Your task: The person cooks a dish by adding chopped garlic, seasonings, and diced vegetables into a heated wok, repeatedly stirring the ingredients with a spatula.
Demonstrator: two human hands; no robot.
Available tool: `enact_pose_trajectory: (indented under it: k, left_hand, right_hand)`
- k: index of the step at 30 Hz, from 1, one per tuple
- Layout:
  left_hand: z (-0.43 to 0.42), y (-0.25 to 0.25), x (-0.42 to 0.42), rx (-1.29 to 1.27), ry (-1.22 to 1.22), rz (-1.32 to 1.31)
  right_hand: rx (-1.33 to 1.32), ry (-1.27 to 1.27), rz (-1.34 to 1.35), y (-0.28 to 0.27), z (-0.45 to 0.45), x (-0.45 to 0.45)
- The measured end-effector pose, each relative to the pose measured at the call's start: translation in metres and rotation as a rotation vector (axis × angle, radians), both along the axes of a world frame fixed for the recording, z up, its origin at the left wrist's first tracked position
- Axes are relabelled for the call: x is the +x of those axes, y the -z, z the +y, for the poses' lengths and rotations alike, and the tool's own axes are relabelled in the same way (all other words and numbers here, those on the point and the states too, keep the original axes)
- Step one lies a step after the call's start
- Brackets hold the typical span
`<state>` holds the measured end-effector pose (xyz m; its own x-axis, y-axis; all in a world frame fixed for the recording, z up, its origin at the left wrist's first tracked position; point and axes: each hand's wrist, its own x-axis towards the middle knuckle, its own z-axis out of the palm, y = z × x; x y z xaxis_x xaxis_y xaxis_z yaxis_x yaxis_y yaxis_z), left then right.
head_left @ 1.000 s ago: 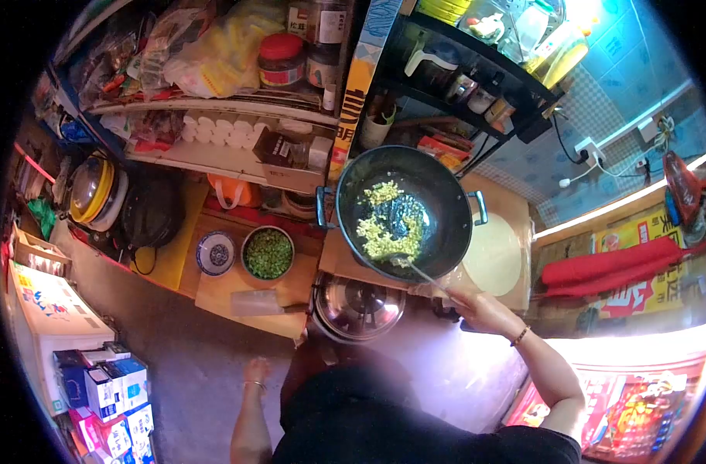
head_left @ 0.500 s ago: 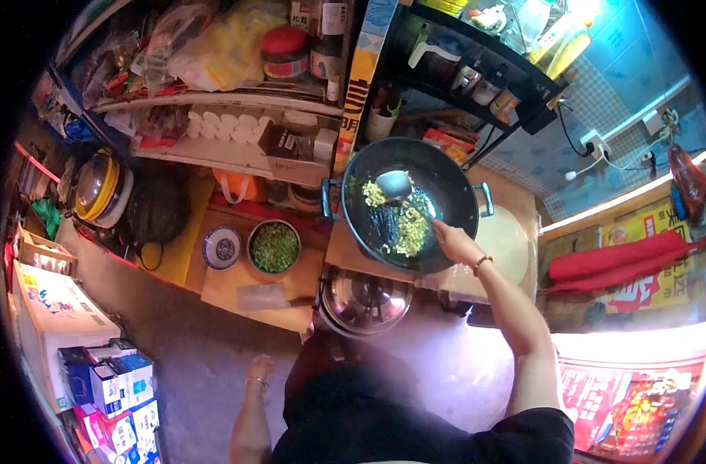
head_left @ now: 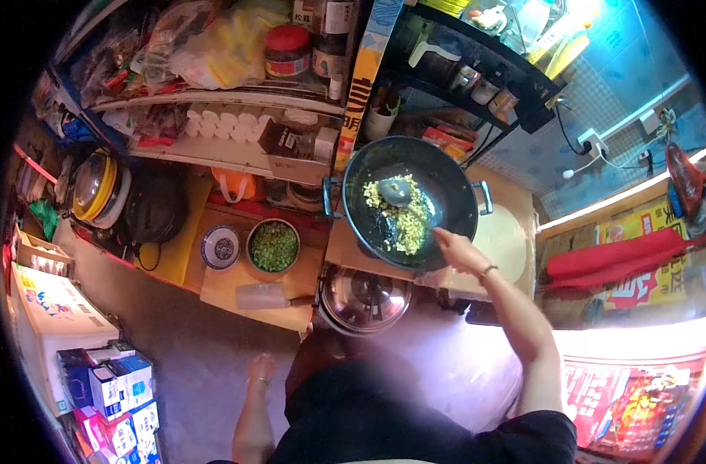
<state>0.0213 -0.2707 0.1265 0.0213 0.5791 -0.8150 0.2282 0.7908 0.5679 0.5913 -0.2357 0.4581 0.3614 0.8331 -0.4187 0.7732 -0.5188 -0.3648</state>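
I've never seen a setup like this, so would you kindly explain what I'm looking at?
There is no robot here: someone works bare-handed, seen from above by a camera on their own head. The right hand holds a ladle, its scoop in pale, crumbly food inside a dark two-handled wok. The left hand hangs low, with nothing visible in it. On the work surface to the wok's left lie a bowl of chopped greens, a patterned bowl and a cleaver.
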Motion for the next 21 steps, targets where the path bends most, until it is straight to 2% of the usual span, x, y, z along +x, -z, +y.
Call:
enact_pose_trajectory:
  k: [1,3,5,7,10,11,13,14,17,18,19,21]
  left_hand:
    - [0.002,0.001,0.003,-0.018,-0.058,-0.07]
    - [0.002,0.003,0.004,-0.019,-0.008,-0.036]
    - [0.007,0.003,-0.002,-0.012,0.053,0.003]
    - [0.009,-0.004,0.007,0.012,-0.065,-0.13]
    - [0.005,-0.001,0.004,0.029,-0.024,-0.078]
    - [0.003,-0.003,0.004,0.028,-0.027,-0.079]
    - [0.002,-0.011,0.004,0.057,0.059,0.042]
    - [0.001,-0.009,0.004,0.058,0.059,0.042]
    - [-0.006,0.007,-0.008,0.071,0.013,0.025]
    - [-0.007,0.003,-0.01,0.015,0.012,0.02]
    - [-0.006,0.0,-0.01,-0.04,0.009,0.014]
    - [-0.007,-0.005,-0.007,-0.007,0.004,0.035]
  right_hand:
    - [0.002,0.0,-0.002,0.006,0.004,0.0]
    - [-0.06,-0.082,-0.098,0.019,0.011,-0.001]
    - [0.068,-0.209,-0.078,0.017,0.006,0.016]
    - [-0.075,-0.123,-0.019,-0.015,0.001,-0.004]
    - [-0.139,-0.177,-0.081,0.02,-0.013,-0.006]
    - [-0.139,-0.179,-0.082,0.021,-0.018,0.0]
    - [0.044,-0.23,0.039,0.008,-0.021,0.005]
    - [-0.044,-0.201,-0.027,0.003,-0.027,0.001]
    - [-0.086,-0.112,0.038,-0.004,-0.041,-0.006]
    - [-0.006,-0.262,-0.008,-0.009,-0.04,0.0]
    - [-0.003,-0.261,-0.008,-0.012,-0.038,0.003]
    - [-0.109,-0.089,-0.03,-0.028,-0.037,0.006]
